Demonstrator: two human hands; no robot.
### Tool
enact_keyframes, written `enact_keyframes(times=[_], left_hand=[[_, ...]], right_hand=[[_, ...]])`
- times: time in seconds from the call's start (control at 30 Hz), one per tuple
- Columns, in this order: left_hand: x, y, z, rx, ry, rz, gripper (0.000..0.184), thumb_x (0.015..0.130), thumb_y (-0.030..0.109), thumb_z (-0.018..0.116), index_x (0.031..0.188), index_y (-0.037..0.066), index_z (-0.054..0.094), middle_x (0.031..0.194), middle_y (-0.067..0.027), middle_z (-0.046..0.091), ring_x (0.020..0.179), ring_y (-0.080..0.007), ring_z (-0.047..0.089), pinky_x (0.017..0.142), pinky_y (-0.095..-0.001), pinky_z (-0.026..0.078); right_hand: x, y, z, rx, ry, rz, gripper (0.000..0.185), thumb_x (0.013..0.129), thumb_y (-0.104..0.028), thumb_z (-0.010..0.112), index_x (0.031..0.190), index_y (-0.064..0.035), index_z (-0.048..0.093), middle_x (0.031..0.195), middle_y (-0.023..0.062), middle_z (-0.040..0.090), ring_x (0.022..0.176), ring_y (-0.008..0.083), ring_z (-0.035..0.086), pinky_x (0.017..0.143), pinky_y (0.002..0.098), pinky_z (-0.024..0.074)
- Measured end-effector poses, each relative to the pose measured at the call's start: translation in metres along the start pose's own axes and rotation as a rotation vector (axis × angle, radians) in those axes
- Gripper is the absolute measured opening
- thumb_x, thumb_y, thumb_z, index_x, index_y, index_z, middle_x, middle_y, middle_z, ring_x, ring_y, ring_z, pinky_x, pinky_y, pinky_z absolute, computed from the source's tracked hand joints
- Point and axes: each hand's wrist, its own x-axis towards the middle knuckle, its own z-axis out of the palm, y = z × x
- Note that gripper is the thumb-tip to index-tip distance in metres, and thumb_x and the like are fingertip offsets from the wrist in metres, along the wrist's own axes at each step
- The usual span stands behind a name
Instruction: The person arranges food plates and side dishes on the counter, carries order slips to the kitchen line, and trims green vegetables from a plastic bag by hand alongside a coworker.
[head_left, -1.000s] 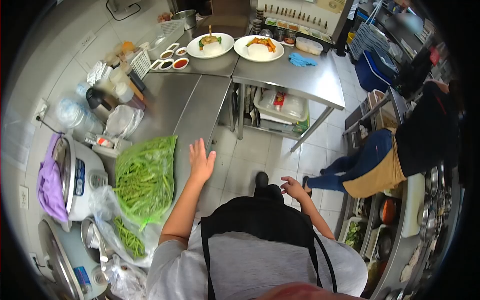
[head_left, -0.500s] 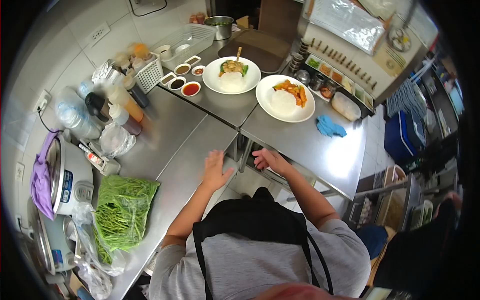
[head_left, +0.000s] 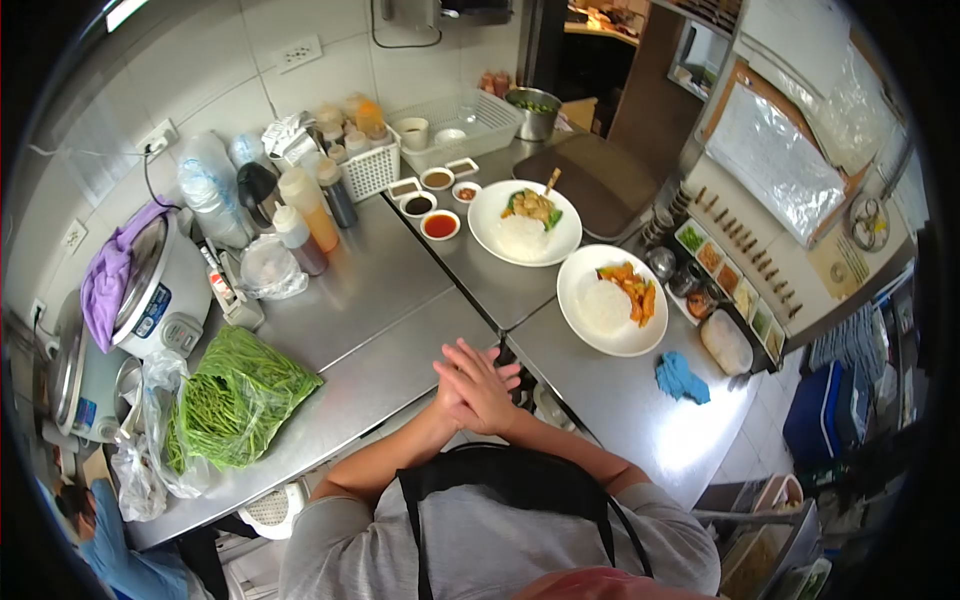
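Note:
My right hand (head_left: pixel 481 392) lies across my left hand (head_left: pixel 508 373), palm to palm, in front of my black apron (head_left: pixel 525 460). The right fingers stretch up and left, slightly apart; the left fingertips stick out on the far side. No object shows in either hand, though the palms are hidden. Beyond them, a white plate (head_left: pixel 568 316) holds rice and an orange-sauced dish. Another white plate (head_left: pixel 480 237) carries rice, pale brown pieces and greens, with a small stick standing in it. Both hands are over the counter's front edge, near the corner joint.
Sauce dishes (head_left: pixel 440 225) stand left of the plates. A blue cloth (head_left: pixel 682 378) lies on the right counter (head_left: pixel 640 440). Bagged green vegetables (head_left: pixel 245 395), squeeze bottles (head_left: pixel 305 210) and a rice cooker (head_left: pixel 160 290) line the left. Another person's blue sleeve (head_left: pixel 135 545) shows at lower left.
My hands were apart, fingers spread; now they have come together, right across left. The view has turned, so the counter items appear shifted, and a person's sleeve appears at lower left.

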Motion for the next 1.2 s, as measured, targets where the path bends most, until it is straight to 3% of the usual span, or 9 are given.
enact_keyframes(times=[0.07,0.27,0.37,0.5,0.6,0.7,0.87,0.93,1.2], left_hand=[[-0.005,0.001,-0.008,-0.017,-0.022,-0.002,0.071,0.077,0.067,0.026,0.127,0.017,0.032,0.133,-0.0097,0.031,0.118,-0.0344,0.034,0.095,-0.0486,0.028],[-0.009,-0.022,-0.032,1.023,-0.255,0.679,0.063,0.086,0.032,0.046,0.134,0.010,0.011,0.136,-0.0115,0.025,0.113,-0.0282,0.041,0.090,-0.0411,0.036],[-0.026,0.021,0.051,0.008,0.160,-0.005,0.080,0.077,0.068,0.019,0.134,0.011,0.016,0.134,-0.0093,0.028,0.119,-0.0297,0.033,0.098,-0.0435,0.027],[-0.045,0.055,0.031,-0.192,-0.232,-0.116,0.077,0.077,0.068,0.022,0.136,0.020,0.008,0.137,-0.0110,0.022,0.121,-0.0288,0.032,0.097,-0.0395,0.028],[-0.081,0.100,0.037,-0.023,-0.248,-0.027,0.078,0.077,0.066,0.030,0.135,0.016,0.016,0.133,-0.0126,0.029,0.115,-0.0314,0.038,0.091,-0.0393,0.035],[-0.127,0.146,0.040,0.311,-0.107,0.225,0.076,0.078,0.061,0.036,0.135,0.015,0.017,0.131,-0.0150,0.032,0.108,-0.0334,0.045,0.089,-0.0381,0.037],[-0.220,0.203,0.016,0.751,0.304,0.465,0.062,0.083,0.047,0.042,0.129,0.007,0.030,0.116,-0.0114,0.047,0.099,-0.0197,0.051,0.082,-0.0299,0.039],[-0.255,0.217,0.008,0.906,0.535,0.554,0.058,0.083,0.043,0.044,0.127,0.006,0.033,0.114,-0.0103,0.049,0.096,-0.0176,0.052,0.081,-0.0288,0.038],[-0.378,0.241,-0.032,0.776,0.754,0.664,0.049,0.085,0.036,0.045,0.124,0.007,0.037,0.109,-0.0083,0.052,0.092,-0.0145,0.053,0.078,-0.0256,0.041]], right_hand=[[-0.005,0.009,0.003,0.001,0.022,-0.054,0.056,0.079,-0.041,0.039,0.117,0.0000,0.044,0.123,0.0221,0.037,0.115,0.0370,0.034,0.095,0.0456,0.0255],[-0.018,0.010,0.004,-0.016,0.085,-0.023,0.057,0.079,-0.044,0.038,0.115,-0.0007,0.046,0.124,0.0206,0.038,0.114,0.0366,0.036,0.095,0.0466,0.0236],[-0.022,0.020,0.006,-0.152,0.049,0.041,0.058,0.079,-0.043,0.039,0.118,-0.0006,0.042,0.125,0.0209,0.036,0.115,0.0368,0.035,0.095,0.0465,0.0228],[-0.043,0.063,0.021,-0.098,0.035,0.236,0.058,0.080,-0.027,0.042,0.128,0.0020,0.026,0.132,0.0259,0.022,0.122,0.0396,0.024,0.097,0.0474,0.0206],[-0.029,0.052,0.020,-0.100,0.048,0.387,0.058,0.084,-0.023,0.041,0.131,0.0021,0.019,0.134,0.0287,0.014,0.124,0.0414,0.018,0.100,0.0440,0.0172],[-0.015,0.044,0.035,0.033,0.050,0.388,0.058,0.083,-0.018,0.042,0.131,0.0012,0.018,0.135,0.0281,0.011,0.125,0.0408,0.016,0.101,0.0418,0.0168],[0.019,0.013,0.081,0.123,-0.018,0.357,0.057,0.076,-0.011,0.052,0.127,-0.0001,0.029,0.132,0.0220,0.022,0.102,0.0292,0.044,0.091,0.0374,0.0327],[0.035,-0.006,0.102,0.203,-0.052,0.361,0.056,0.076,-0.009,0.052,0.127,-0.0017,0.031,0.131,0.0199,0.025,0.100,0.0265,0.046,0.088,0.0356,0.0350],[0.084,-0.033,0.198,0.356,-0.130,0.317,0.051,0.075,-0.007,0.053,0.124,-0.0063,0.037,0.127,0.0128,0.030,0.090,0.0181,0.049,0.075,0.0278,0.0403]])
